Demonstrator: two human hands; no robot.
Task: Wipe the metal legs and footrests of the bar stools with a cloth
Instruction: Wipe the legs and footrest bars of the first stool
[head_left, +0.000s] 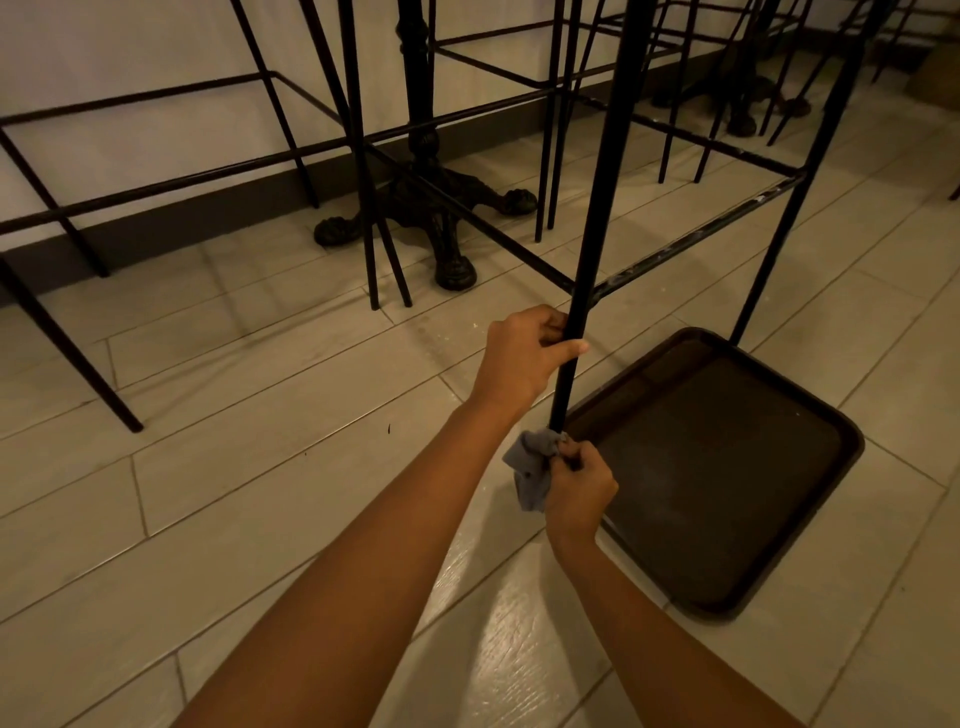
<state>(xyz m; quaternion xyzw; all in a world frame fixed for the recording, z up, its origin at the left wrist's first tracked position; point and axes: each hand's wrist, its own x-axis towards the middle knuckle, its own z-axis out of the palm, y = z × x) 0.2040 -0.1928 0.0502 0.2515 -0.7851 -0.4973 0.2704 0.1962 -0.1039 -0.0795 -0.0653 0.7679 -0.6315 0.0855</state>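
A black metal stool leg runs down the middle of the view to the tiled floor. My left hand is wrapped around this leg just below the footrest bar, which looks scuffed and dusty. My right hand grips a grey cloth pressed around the bottom end of the same leg, near the floor. The leg's foot is hidden by the cloth and hand.
A dark brown tray lies flat on the floor right of the leg. Other black stool frames stand left and behind. An ornate cast-iron table base sits by the wall with its dark skirting.
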